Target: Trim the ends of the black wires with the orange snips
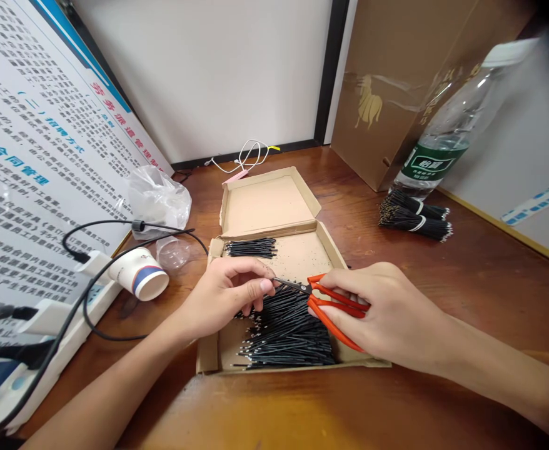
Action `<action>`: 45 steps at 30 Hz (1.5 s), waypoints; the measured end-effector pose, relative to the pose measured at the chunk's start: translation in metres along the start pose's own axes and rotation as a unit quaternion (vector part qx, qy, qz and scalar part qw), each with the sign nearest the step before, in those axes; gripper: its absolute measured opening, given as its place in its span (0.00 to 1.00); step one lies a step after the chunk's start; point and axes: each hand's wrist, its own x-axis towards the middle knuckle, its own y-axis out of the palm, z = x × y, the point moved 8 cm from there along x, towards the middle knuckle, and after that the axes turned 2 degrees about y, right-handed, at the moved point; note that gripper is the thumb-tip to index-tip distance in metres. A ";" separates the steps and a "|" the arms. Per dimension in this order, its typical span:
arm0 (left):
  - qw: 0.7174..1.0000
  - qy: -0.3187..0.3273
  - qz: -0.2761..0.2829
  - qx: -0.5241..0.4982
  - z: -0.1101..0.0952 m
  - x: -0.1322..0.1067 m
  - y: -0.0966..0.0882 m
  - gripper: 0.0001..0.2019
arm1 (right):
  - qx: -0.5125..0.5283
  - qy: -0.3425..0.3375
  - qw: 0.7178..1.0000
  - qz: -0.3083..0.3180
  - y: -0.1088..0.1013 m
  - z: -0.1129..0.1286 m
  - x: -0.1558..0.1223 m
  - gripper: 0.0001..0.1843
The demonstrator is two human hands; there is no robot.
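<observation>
My right hand [387, 312] grips a pair of scissors [340, 306] with orange-red handles. Their dark blades point left and reach the fingertips of my left hand [237, 290]. The left thumb and index finger are pinched together at the blade tips; whatever is between them is too small to make out. Below both hands, many short black wires [293, 328] with bare, shiny ends lie in an open cardboard box [297, 253]. A smaller, neater row of black wires [251, 248] lies at the box's back left. Dark specks are scattered on the cardboard beside it.
Bundled black wires [415, 222] with white ties lie at the right, before a water bottle [438, 144] and a brown carton [382, 87]. On the left are a tipped paper cup [147, 278], a plastic bag [159, 197], a power strip [63, 350] and black cables. A white cable [253, 153] lies behind the box.
</observation>
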 end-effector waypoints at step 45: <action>0.999 0.019 -0.001 -0.025 -0.004 -0.004 -0.001 0.08 | 0.024 -0.018 0.999 -0.039 -0.009 0.005 -0.004 0.06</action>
